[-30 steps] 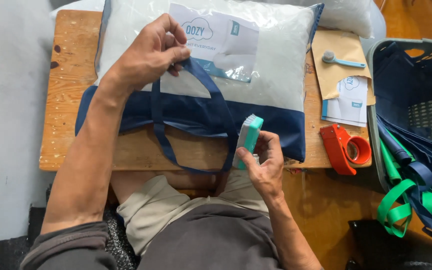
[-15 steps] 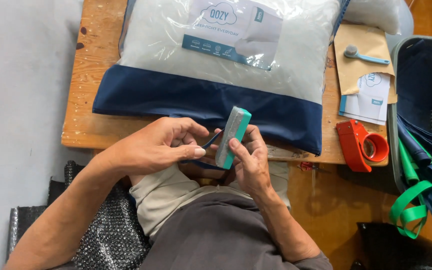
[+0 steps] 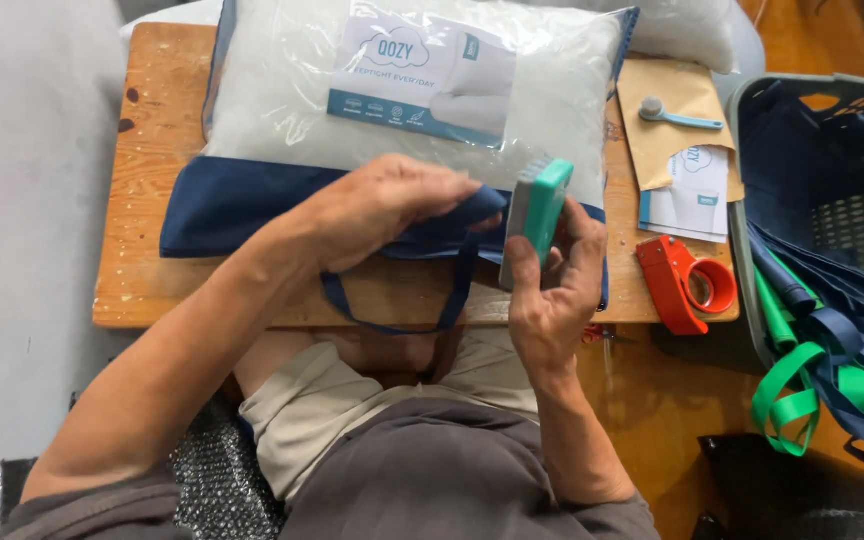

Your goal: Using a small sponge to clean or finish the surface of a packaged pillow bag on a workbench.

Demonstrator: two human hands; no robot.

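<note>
Pillow bag (image 3: 252, 195), navy with clear plastic over a white pillow, lies flat on the wooden table (image 3: 142, 290), its strap (image 3: 457, 300) looping over the near edge. The left hand (image 3: 382, 210) rests on the navy band, fingers curled together onto the fabric. The right hand (image 3: 552, 290) clamps a teal block (image 3: 535, 215) upright. Right of it lie an orange tape dispenser (image 3: 682, 285) and a basket (image 3: 742, 130) of straps.
</note>
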